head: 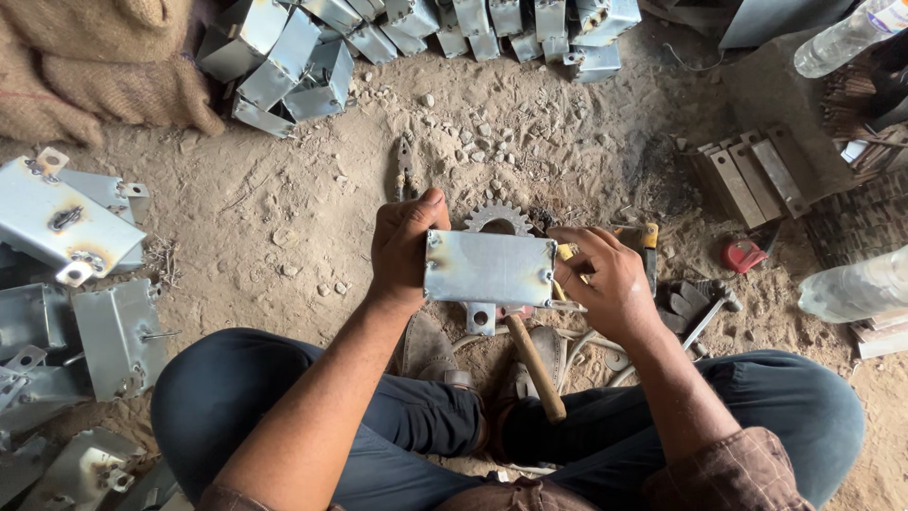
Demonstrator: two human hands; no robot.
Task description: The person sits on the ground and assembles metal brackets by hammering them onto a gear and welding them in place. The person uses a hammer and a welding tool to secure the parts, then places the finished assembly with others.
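I hold a small rectangular sheet-metal box (488, 269) above the dirt floor, its flat shiny face up and a tab with a hole hanging below it. My left hand (405, 248) grips the box's left end, thumb along the top edge. My right hand (605, 280) holds the right end, fingers curled over the edge. A toothed gear (498, 217) pokes out behind the box. A hammer with a wooden handle (535, 367) lies under it, between my crossed legs.
Piles of similar metal boxes lie at the top (416, 28) and at the left (66, 227). Pliers (404, 167) rest on the dirt. Flat metal strips (752, 175), a red object (743, 255) and plastic bottles (851, 284) sit at the right. Burlap sacks (95, 57) fill the top left.
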